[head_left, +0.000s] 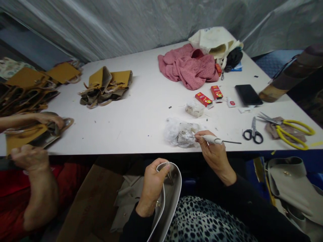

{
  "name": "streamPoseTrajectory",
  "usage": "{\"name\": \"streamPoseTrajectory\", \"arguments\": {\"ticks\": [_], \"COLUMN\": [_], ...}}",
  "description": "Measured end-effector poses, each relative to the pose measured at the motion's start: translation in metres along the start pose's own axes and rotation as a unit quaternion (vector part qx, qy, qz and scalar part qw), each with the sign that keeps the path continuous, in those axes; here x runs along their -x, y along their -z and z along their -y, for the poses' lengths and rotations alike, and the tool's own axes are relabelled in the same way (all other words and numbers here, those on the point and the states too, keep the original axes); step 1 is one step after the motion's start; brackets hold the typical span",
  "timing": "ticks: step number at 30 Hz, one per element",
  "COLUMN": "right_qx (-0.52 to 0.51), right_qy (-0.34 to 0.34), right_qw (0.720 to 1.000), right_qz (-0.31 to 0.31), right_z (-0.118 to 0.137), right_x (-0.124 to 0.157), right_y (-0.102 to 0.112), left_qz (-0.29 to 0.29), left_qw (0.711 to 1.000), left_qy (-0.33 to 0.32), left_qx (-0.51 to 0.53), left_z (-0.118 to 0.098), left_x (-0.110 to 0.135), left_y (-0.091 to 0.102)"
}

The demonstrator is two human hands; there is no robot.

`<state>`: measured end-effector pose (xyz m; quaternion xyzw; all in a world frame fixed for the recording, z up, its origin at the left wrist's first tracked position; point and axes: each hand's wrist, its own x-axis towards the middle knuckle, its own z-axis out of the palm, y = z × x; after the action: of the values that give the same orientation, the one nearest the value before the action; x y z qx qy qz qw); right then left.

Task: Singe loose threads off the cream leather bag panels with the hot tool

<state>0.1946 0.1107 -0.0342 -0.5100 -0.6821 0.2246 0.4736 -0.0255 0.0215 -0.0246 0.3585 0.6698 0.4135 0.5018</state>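
Observation:
My left hand (154,181) is closed on the curled edge of a beige leather bag piece (174,191), which hangs below the table edge over my lap. My right hand (214,153) pinches a white-handled tool (213,138) with a thin dark rod sticking out to the right. Its left end reaches a stained whitish lump wrapped in clear plastic (185,134) near the table's front edge; whether they touch, I cannot tell. A second plastic-wrapped lump (194,109) lies just behind.
Two red boxes (204,99), a black phone (248,94), small scissors (253,132) and yellow-handled shears (292,129) lie on the right. A pink cloth (189,65) sits at the back. Leftward, a co-worker's hands (31,158) handle a mustard bag (25,137). Beige bags (290,181) are low right.

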Motion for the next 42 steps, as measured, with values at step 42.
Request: {"name": "streamPoseTrajectory", "arguments": {"ticks": [42], "right_qx": [-0.261], "right_qy": [-0.052], "right_qw": [0.929], "right_qz": [0.259], "right_z": [0.047], "right_x": [0.022], "right_y": [0.01], "left_qz": [0.164], "left_qw": [0.985], "left_qy": [0.023], "left_qx": [0.043], "left_z": [-0.009], "left_x": [0.013], "left_y": [0.002]}}
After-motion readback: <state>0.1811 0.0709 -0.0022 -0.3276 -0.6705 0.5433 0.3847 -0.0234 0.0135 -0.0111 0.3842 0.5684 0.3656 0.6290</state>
